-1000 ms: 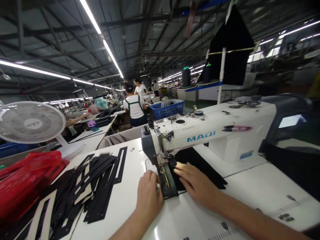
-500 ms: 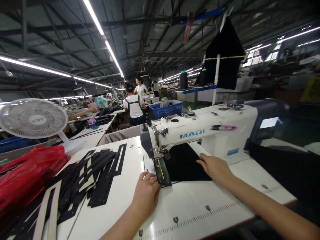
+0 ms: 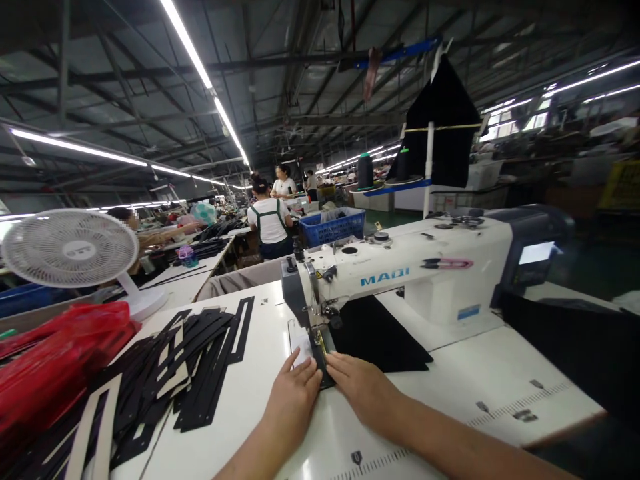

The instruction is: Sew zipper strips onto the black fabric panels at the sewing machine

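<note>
Centrally, two hands meet one black strip (image 3: 328, 339) under the needle end of one sewing machine (image 3: 450, 293). The left hand (image 3: 295, 400) lies flat along its left edge, thumb spread from the fingers; the right hand (image 3: 367, 393) lies with fingers straight along its right edge. Neither is closed on it, and their fingertips are slightly apart. One gold-coloured zip (image 3: 321, 342) shows in the strip's slot.

Black cloth (image 3: 380, 333) lies right of the strip, partly beneath the machine's arm; its layers are hard to count. A heap of slotted pieces (image 3: 200, 373), mostly black with some cream, fills the lower left, too overlapped to number. Beside it are one red bag (image 3: 65, 367) and, above, one white fan (image 3: 70, 248). One pair of pink-handled snips (image 3: 447, 263) sits on the machine, and two spools (image 3: 365, 172) stand behind. Farther back are one blue basket (image 3: 333, 228) and at least four people (image 3: 270, 220).

The machine's head blocks the way just beyond the fingertips. Bare table (image 3: 240, 407) runs between heap and left hand, and another open stretch lies right of the right hand, ending at the table's edge, lower right.
</note>
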Motion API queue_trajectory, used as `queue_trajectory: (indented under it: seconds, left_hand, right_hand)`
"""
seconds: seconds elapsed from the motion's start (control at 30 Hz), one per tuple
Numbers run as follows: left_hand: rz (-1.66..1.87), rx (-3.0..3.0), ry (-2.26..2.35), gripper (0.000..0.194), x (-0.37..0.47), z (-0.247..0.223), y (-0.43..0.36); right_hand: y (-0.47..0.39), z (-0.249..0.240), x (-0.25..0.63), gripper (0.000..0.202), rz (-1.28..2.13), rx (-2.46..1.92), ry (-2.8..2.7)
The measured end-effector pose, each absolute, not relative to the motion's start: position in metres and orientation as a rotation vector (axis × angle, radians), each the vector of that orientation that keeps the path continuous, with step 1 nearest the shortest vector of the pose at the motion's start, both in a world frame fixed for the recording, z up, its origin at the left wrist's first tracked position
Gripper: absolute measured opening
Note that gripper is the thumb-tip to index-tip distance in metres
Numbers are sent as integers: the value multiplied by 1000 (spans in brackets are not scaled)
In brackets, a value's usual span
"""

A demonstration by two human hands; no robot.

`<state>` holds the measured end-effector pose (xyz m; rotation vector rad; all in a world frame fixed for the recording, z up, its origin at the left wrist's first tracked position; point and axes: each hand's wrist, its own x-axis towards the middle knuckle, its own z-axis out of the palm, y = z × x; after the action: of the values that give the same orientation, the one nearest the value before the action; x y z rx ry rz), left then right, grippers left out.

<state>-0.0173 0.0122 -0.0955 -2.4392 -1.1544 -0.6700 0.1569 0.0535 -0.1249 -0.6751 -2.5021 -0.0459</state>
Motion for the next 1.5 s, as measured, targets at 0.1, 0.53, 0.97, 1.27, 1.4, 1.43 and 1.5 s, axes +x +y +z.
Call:
queue_trajectory:
  seconds: [0.1, 0.53, 0.97, 1.27, 1.4, 1.43, 1.5]
  left_hand:
    - [-680, -2445, -1113, 27, -18, -95, 16]
    - [-703, -2526, -1107, 23, -32, -100, 53]
    - [-662, -2559, -1143, 22, -36, -104, 65]
    - [-655, -2529, -1162, 22, -35, -103, 70]
    - [-651, -2519, -1168, 21, -35, -101, 71]
    - [-642, -2514, -1174, 20, -35, -102, 71]
    - [-606, -2508, -1190, 19, -35, -103, 72]
  right_hand:
    - [57, -124, 161, 39, -64, -620, -2500]
    - [84, -120, 150, 38, -59, -675, -2491]
    - [97, -129, 145, 33, -134, -727, -2444]
    - [106, -136, 143, 30, -70, -740, -2439]
    - [108, -136, 140, 29, -34, -739, -2396]
    - [109, -136, 140, 29, -27, -748, -2381]
    - [110, -136, 138, 28, -20, -753, -2370]
